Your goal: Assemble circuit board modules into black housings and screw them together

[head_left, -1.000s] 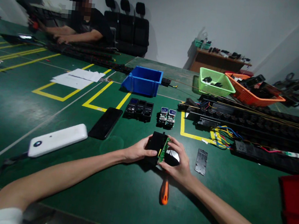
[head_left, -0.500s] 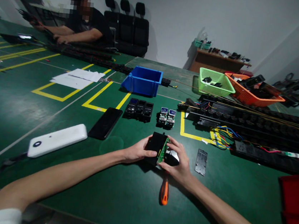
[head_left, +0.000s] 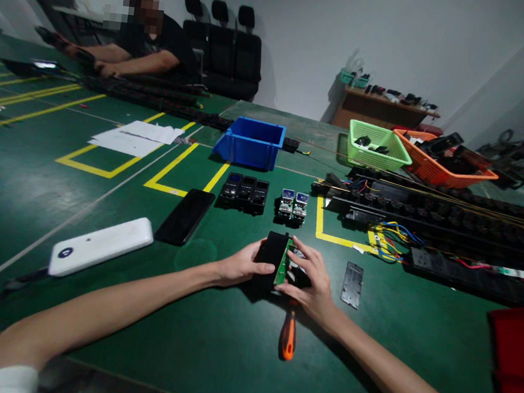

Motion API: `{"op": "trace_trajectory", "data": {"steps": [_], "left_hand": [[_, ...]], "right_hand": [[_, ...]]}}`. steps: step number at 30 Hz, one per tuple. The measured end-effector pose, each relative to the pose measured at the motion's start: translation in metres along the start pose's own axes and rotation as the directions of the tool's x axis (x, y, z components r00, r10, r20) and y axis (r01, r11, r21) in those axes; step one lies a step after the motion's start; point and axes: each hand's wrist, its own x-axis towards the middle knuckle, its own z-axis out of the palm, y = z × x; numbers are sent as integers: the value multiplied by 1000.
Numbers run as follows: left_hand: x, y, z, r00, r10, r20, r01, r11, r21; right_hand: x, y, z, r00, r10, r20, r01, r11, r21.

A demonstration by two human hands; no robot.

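Note:
My left hand [head_left: 243,266] is closed on a black housing [head_left: 270,257], its thumb across the top face. At the housing's right side, my right hand [head_left: 313,283] pinches the edges of a green circuit board [head_left: 284,263], which stands tilted against the housing. Just below the hands lies an orange and black screwdriver [head_left: 289,338], its tip hidden under them. A flat dark cover [head_left: 352,285] rests right of my right hand. Beyond the hands are two small boards with displays [head_left: 293,206] and several black housings [head_left: 243,192].
Left of the hands lie a black phone [head_left: 185,216] and a white power bank [head_left: 102,246]. Farther back stand a blue bin [head_left: 251,145], a green basket [head_left: 376,148] and an orange basket [head_left: 454,171]. Long black wired assemblies [head_left: 443,223] fill the right. Across the table sits another person.
The circuit board has shifted slightly left, closer against the black housing, with my right fingers moving along with it. My left hand has hardly moved.

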Motion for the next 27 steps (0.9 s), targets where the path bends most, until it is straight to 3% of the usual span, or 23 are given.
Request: {"op": "trace_trajectory", "data": {"steps": [12,27], "left_hand": [[0,3,1,999,-35,3,35,998,-46],[0,-4,-3,1000,19,17,-21,993,120]], "right_hand": [[0,-4,1,999,41,-2,-41,999,-14],[0,-3,1,1000,20,23,-19,1000,-22]]}}
